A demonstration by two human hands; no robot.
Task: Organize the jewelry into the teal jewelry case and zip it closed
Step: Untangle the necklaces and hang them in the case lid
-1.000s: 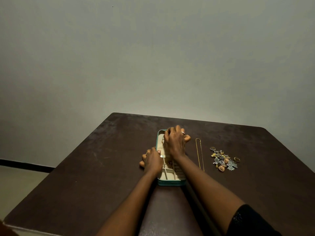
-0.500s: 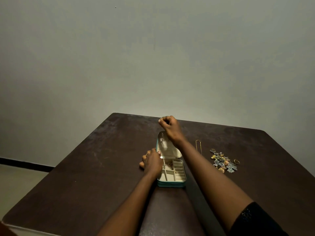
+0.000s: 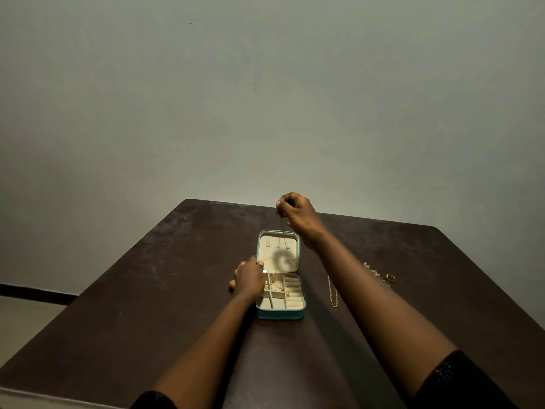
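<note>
The teal jewelry case (image 3: 280, 314) lies open on the dark table, its cream lid (image 3: 278, 252) tilted up at the far side. Cream compartments hold several small gold pieces (image 3: 275, 286). My left hand (image 3: 249, 278) rests on the case's left edge and grips it. My right hand (image 3: 296, 215) is raised above the lid with its fingers pinched on a thin chain (image 3: 282, 228) that hangs down toward the lid. A gold chain (image 3: 332, 292) lies straight on the table right of the case. A small pile of rings and charms (image 3: 380, 276) sits further right, partly hidden by my right forearm.
The dark brown table (image 3: 147, 305) stands against a plain grey wall. Its left edge drops to a pale floor with a dark skirting strip (image 3: 32, 293). Bare tabletop lies left of the case and beyond the lid.
My right hand has lifted off the case and risen above the lid, drawing a thin chain up. The lid now stands more upright. My left hand stays on the case's left edge.
</note>
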